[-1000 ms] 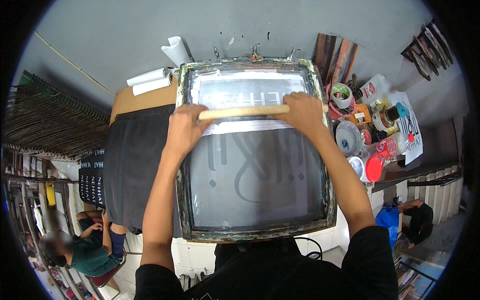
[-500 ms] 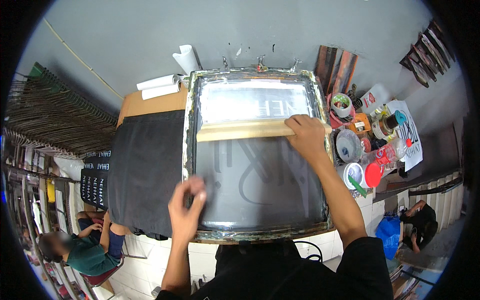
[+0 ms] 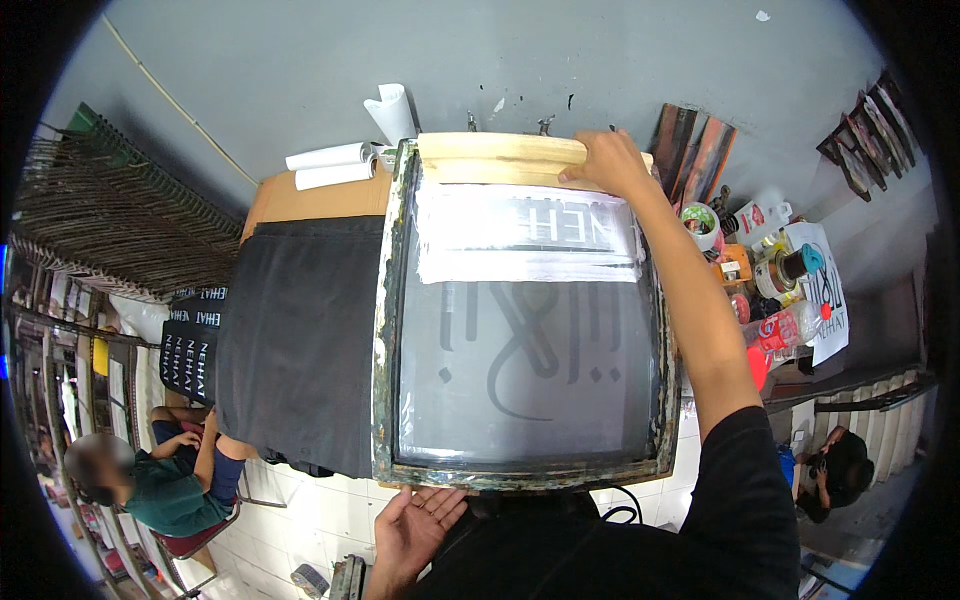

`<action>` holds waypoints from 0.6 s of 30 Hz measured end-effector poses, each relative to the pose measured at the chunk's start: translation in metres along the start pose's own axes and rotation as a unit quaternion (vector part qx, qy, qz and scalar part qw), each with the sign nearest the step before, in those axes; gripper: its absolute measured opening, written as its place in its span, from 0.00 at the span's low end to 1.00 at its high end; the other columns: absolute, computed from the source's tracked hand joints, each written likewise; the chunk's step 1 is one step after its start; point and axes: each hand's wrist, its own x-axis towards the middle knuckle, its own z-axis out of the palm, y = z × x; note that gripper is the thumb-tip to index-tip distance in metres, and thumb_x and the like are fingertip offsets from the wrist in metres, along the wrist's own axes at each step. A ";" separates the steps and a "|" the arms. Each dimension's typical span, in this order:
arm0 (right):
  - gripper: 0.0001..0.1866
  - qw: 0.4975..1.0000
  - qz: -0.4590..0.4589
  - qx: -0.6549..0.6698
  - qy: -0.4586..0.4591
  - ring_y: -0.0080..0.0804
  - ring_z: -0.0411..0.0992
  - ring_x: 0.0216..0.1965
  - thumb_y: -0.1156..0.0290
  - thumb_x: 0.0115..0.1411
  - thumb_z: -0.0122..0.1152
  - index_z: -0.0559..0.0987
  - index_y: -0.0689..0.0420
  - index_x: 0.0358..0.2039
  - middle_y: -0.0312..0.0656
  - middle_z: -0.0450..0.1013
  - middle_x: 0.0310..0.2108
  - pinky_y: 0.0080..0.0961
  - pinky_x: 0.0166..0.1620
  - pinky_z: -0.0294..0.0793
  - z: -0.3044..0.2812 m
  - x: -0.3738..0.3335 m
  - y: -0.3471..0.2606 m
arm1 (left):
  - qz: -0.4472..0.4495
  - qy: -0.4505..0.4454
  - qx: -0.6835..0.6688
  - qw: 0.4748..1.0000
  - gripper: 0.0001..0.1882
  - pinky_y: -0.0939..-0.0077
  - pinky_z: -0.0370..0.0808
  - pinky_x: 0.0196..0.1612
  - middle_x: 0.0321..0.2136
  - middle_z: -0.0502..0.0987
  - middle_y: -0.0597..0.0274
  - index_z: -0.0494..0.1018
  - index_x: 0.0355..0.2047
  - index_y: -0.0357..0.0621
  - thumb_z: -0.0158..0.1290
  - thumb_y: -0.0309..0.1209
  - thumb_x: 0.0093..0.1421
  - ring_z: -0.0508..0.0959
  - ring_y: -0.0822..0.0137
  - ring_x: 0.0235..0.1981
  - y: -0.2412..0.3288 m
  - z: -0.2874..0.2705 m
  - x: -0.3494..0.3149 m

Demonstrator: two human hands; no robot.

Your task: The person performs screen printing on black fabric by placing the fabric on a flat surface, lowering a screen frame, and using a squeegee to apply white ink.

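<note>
My right hand (image 3: 610,163) grips a long pale wooden squeegee (image 3: 500,160) by its right part, at the far end of a screen-printing frame (image 3: 386,340). White ink (image 3: 530,265) lies in a band over the upper mesh, just nearer than the squeegee. Below it, the grey mesh (image 3: 520,430) shows a faint curved design. My left hand (image 3: 422,525) is palm up with its fingers stretched out at the frame's near left edge. Whether those fingertips touch the frame's underside I cannot tell.
Black fabric (image 3: 300,340) lies left of the frame, with white paper rolls (image 3: 330,165) behind. Ink tubs, cans and a plastic bottle (image 3: 785,328) crowd the right side. One person (image 3: 180,490) sits at left, another (image 3: 835,470) at right. A grey wall rises behind.
My right hand has pushed the squeegee away from me to the frame's far end, uncovering the ink band. My left hand has dropped from above the left rim to the near edge.
</note>
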 end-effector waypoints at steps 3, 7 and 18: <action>0.35 0.999 0.015 0.027 0.019 0.48 0.78 0.47 0.51 0.42 0.79 0.83 0.57 0.48 0.47 0.82 0.41 0.41 0.56 0.65 0.005 0.011 0.000 | 0.004 0.025 -0.030 0.999 0.25 0.49 0.60 0.69 0.53 0.76 0.44 0.71 0.52 0.32 0.51 0.44 0.67 0.70 0.47 0.63 -0.009 -0.015 0.006; 0.37 0.998 0.045 0.046 0.022 0.47 0.74 0.55 0.53 0.44 0.79 0.80 0.56 0.54 0.50 0.79 0.51 0.41 0.62 0.61 0.008 0.012 0.005 | 0.016 0.031 -0.017 0.999 0.24 0.52 0.62 0.67 0.52 0.76 0.49 0.73 0.49 0.37 0.58 0.42 0.60 0.71 0.50 0.62 -0.018 -0.028 0.010; 0.23 0.966 -0.176 -0.031 0.187 0.49 0.70 0.57 0.56 0.65 0.63 0.78 0.60 0.54 0.47 0.75 0.56 0.42 0.63 0.64 -0.212 -0.179 -0.079 | 0.127 -0.339 0.164 0.918 0.23 0.48 0.73 0.56 0.44 0.82 0.43 0.76 0.52 0.33 0.50 0.32 0.58 0.83 0.45 0.42 0.040 0.028 0.005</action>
